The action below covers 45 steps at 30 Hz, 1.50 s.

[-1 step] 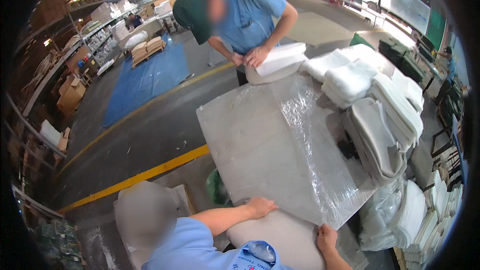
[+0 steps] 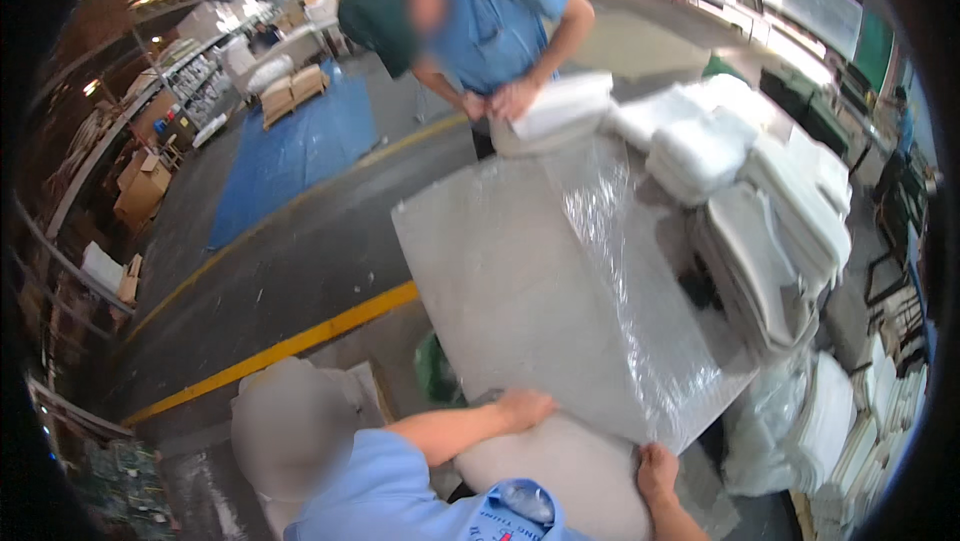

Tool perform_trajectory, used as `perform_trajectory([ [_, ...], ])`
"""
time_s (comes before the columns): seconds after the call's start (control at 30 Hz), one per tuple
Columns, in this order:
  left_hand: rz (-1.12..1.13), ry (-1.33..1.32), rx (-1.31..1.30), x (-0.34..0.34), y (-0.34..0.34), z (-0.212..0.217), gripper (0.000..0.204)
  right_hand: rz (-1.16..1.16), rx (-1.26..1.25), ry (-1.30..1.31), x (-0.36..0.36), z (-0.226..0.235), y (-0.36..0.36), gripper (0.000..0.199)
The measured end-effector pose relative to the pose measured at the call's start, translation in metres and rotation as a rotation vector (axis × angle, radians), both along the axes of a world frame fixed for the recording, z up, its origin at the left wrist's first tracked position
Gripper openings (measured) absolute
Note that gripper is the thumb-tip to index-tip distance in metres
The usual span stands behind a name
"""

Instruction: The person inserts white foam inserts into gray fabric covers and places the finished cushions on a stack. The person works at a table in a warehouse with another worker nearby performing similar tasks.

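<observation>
A grey foam cushion (image 2: 560,471) is held at the near end of the bench (image 2: 500,281), directly below the camera: the left hand (image 2: 522,407) is laid flat and open-fingered on its upper left edge, while the right hand (image 2: 657,471) is closed in a grip on its right edge, where a sheet of clear plastic film (image 2: 640,281) is draped over the bench. At the far end, a white foam pad (image 2: 560,106) is pressed down by both hands of a co-worker in a blue shirt (image 2: 490,31), and stacks of white and grey foam pieces (image 2: 770,201) are piled along the right side.
</observation>
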<state>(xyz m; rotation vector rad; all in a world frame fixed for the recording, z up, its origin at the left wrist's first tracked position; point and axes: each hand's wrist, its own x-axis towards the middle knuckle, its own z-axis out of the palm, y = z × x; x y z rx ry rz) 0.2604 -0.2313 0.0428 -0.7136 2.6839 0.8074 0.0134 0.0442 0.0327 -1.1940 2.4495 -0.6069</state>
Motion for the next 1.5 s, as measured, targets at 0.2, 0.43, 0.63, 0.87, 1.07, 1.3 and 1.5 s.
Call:
perform_trajectory([
  [0.2,-0.037,-0.086,0.099,-0.020,0.001,-0.008,0.037,-0.029,0.106,0.013,-0.004,-0.003,0.013,0.022],
  [0.43,0.611,0.344,0.218,0.021,-0.043,0.015,0.043,-0.366,-0.015,-0.292,-0.035,0.063,0.015,0.037],
  [0.63,0.712,-0.001,0.615,0.104,-0.002,0.076,0.045,-0.765,0.236,-0.939,-0.025,0.122,0.102,0.073],
  [0.87,0.757,-0.074,0.755,0.109,0.039,0.102,0.070,-0.620,0.410,-1.150,0.021,0.120,0.089,0.088],
  [1.07,0.697,-0.171,0.669,0.101,0.026,0.085,0.058,-0.711,0.504,-1.084,0.016,0.098,0.077,0.078],
  [1.3,0.582,-0.513,0.333,0.083,0.022,0.075,0.058,-0.745,0.530,-0.984,0.010,0.088,0.057,0.063],
  [1.5,0.612,-0.680,0.411,0.051,0.002,0.077,0.066,-0.747,0.661,-0.981,-0.006,0.072,0.052,0.060],
])
